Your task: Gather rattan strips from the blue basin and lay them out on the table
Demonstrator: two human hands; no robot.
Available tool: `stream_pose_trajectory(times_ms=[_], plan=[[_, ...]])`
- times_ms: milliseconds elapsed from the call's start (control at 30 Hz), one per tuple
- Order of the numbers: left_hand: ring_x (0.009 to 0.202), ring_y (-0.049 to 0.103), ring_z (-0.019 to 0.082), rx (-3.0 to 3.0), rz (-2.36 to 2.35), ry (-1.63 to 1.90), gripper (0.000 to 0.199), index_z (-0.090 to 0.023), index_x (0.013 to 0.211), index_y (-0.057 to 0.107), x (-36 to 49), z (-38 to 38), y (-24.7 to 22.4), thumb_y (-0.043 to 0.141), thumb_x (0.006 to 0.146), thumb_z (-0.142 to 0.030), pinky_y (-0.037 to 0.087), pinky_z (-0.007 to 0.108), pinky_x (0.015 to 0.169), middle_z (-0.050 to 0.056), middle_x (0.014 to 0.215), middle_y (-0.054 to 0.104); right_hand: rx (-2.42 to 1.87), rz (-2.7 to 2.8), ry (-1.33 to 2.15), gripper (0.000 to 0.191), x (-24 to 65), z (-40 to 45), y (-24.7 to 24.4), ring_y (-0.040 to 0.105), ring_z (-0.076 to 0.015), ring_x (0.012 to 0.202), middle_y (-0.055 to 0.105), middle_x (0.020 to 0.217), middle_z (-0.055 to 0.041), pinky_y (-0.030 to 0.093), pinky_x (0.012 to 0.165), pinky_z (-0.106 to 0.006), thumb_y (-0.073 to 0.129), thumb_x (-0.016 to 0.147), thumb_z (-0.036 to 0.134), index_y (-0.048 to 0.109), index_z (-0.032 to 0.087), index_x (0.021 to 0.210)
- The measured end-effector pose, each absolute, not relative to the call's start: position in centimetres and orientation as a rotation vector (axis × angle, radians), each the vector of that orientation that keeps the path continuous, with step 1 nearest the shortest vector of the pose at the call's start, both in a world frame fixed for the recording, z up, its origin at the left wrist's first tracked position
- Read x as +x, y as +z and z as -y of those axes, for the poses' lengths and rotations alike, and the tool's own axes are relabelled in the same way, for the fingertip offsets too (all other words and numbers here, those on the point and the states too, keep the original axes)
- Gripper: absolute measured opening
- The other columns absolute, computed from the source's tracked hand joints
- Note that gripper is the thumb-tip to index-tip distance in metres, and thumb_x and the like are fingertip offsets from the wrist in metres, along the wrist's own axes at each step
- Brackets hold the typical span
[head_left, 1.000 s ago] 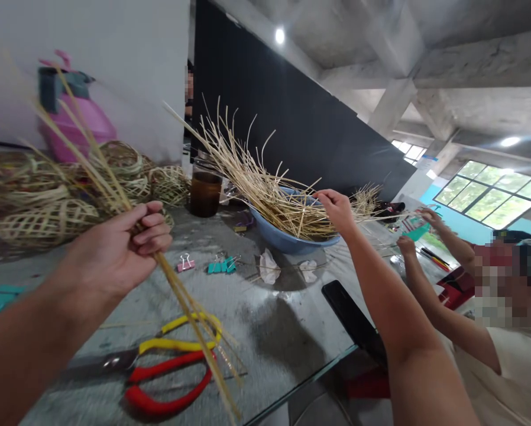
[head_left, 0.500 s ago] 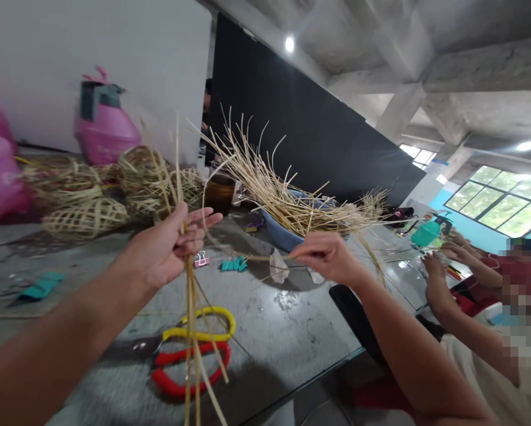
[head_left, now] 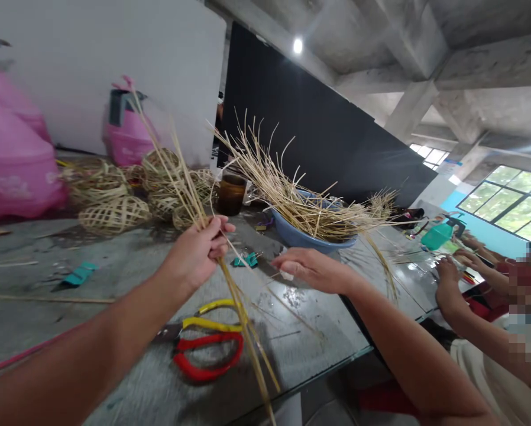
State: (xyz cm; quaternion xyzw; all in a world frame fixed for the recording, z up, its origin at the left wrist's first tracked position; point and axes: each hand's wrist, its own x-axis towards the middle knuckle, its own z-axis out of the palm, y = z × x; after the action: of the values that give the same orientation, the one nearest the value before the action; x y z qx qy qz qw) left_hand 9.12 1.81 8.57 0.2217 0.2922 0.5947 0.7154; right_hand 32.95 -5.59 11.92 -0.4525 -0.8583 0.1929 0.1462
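My left hand (head_left: 203,248) is closed around a small bundle of thin bamboo strips (head_left: 243,307). Their upper ends lean up to the left, and the lower ends hang past the table's front edge. To the right, my right hand (head_left: 314,269) is palm down with its fingers stretched out, low over the table beside a crumpled white scrap (head_left: 287,275). No strip shows in its fingers, though their undersides are hidden. A loose strip (head_left: 294,310), blurred, shows below that hand. Scissors with red and yellow handles (head_left: 210,349) lie behind the hanging strips.
A blue basin (head_left: 287,231) heaped with bamboo strips (head_left: 310,207) stands behind my right hand. Woven baskets (head_left: 115,214), pink spray bottles (head_left: 130,136) and a brown cup (head_left: 231,194) line the back. Teal binder clips (head_left: 246,260) lie nearby. A co-worker's hand (head_left: 447,272) is at far right.
The bundle in my left hand now tilts more to the left at its top. My right hand's fingers have straightened from a pinch on a strip. The view has shifted left.
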Motion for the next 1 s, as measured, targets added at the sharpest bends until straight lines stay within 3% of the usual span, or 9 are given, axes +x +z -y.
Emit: stream_pose_trajectory(times_ms=[167, 333, 433, 500, 600, 700, 800, 900, 1000], plan=[[0.044, 0.034, 0.004, 0.478, -0.623, 1.307, 0.021, -0.014, 0.079, 0.068, 11.0, 0.1, 7.6, 0.063, 0.097, -0.004, 0.025, 0.014, 0.04, 0.003, 0.072, 0.064, -1.405, 2.217, 0.634, 0.031, 28.4, 3.3, 10.6, 0.074, -0.0207, 0.102, 0.08, 0.112, -0.0059, 0.056, 0.09, -0.033, 0.07, 0.103, 0.04, 0.072, 0.022, 0.129], [0.046, 0.037, 0.005, 0.507, -0.598, 1.319, 0.015, -0.013, 0.08, 0.073, 10.8, 0.7, 7.9, 0.071, 0.092, -0.005, 0.025, 0.015, 0.04, 0.002, 0.07, 0.061, -1.355, 2.183, 0.638, 0.018, 26.3, 2.0, 9.5, 0.071, -0.0183, 0.087, 0.074, 0.092, -0.001, 0.055, 0.083, -0.033, 0.074, 0.098, 0.025, 0.069, 0.021, 0.115], [0.044, 0.033, 0.004, 0.522, -0.572, 1.31, 0.012, -0.012, 0.079, 0.073, 10.7, 0.7, 8.1, 0.074, 0.09, -0.007, 0.024, 0.016, 0.039, 0.003, 0.071, 0.064, -1.34, 2.131, 0.463, 0.016, 26.5, 1.7, 9.4, 0.069, -0.0203, 0.096, 0.074, 0.1, -0.0034, 0.056, 0.09, -0.036, 0.077, 0.094, 0.025, 0.068, 0.022, 0.107], [0.043, 0.031, 0.003, 0.534, -0.554, 1.299, 0.01, -0.012, 0.079, 0.074, 10.9, 0.8, 8.1, 0.078, 0.087, -0.008, 0.023, 0.016, 0.039, 0.003, 0.07, 0.064, -1.315, 2.048, 0.492, 0.02, 26.6, 1.6, 9.1, 0.071, -0.0205, 0.103, 0.074, 0.109, -0.0053, 0.057, 0.094, -0.037, 0.077, 0.095, 0.025, 0.066, 0.023, 0.112], [0.043, 0.03, 0.003, 0.529, -0.557, 1.3, 0.006, -0.012, 0.082, 0.077, 11.1, 1.0, 8.2, 0.081, 0.085, -0.008, 0.022, 0.016, 0.039, -0.001, 0.063, 0.058, -1.33, 1.942, 0.725, 0.026, 26.3, 1.7, 8.3, 0.073, -0.0163, 0.084, 0.076, 0.102, -0.0024, 0.06, 0.08, -0.031, 0.069, 0.099, 0.021, 0.059, 0.022, 0.124], [0.043, 0.027, 0.002, 0.527, -0.569, 1.302, 0.009, -0.01, 0.091, 0.08, 11.1, 1.1, 8.4, 0.072, 0.092, -0.007, 0.023, 0.015, 0.038, 0.003, 0.072, 0.066, -1.423, 1.943, 0.745, 0.027, 27.1, 1.2, 8.4, 0.063, -0.0124, 0.06, 0.074, 0.084, 0.003, 0.053, 0.063, -0.026, 0.06, 0.101, 0.015, 0.06, 0.022, 0.127], [0.044, 0.029, 0.001, 0.488, -0.589, 1.34, 0.021, -0.008, 0.093, 0.08, 10.6, 0.9, 9.0, 0.06, 0.1, -0.004, 0.024, 0.014, 0.037, 0.01, 0.091, 0.076, -1.624, 2.022, 0.488, 0.025, 30.7, -0.3, 10.5, 0.064, -0.0125, 0.064, 0.076, 0.083, 0.001, 0.05, 0.064, -0.024, 0.054, 0.101, 0.011, 0.07, 0.02, 0.118], [0.044, 0.032, 0.001, 0.416, -0.603, 1.369, 0.028, -0.006, 0.088, 0.078, 10.0, 0.7, 9.7, 0.054, 0.1, 0.001, 0.024, 0.014, 0.037, 0.007, 0.082, 0.07, -2.101, 2.138, -0.07, 0.032, 36.7, -2.3, 14.0, 0.072, -0.0147, 0.086, 0.081, 0.098, -0.0022, 0.052, 0.077, -0.023, 0.05, 0.101, 0.008, 0.076, 0.021, 0.112], [0.042, 0.033, 0.002, 0.396, -0.607, 1.369, 0.031, -0.006, 0.087, 0.076, 9.8, 0.6, 10.3, 0.05, 0.1, 0.005, 0.025, 0.014, 0.037, 0.002, 0.073, 0.062, -2.35, 2.067, -0.264, 0.027, 42.4, -3.8, 16.2, 0.076, -0.0234, 0.096, 0.082, 0.098, -0.0098, 0.053, 0.085, -0.029, 0.059, 0.092, 0.001, 0.081, 0.017, 0.097]])
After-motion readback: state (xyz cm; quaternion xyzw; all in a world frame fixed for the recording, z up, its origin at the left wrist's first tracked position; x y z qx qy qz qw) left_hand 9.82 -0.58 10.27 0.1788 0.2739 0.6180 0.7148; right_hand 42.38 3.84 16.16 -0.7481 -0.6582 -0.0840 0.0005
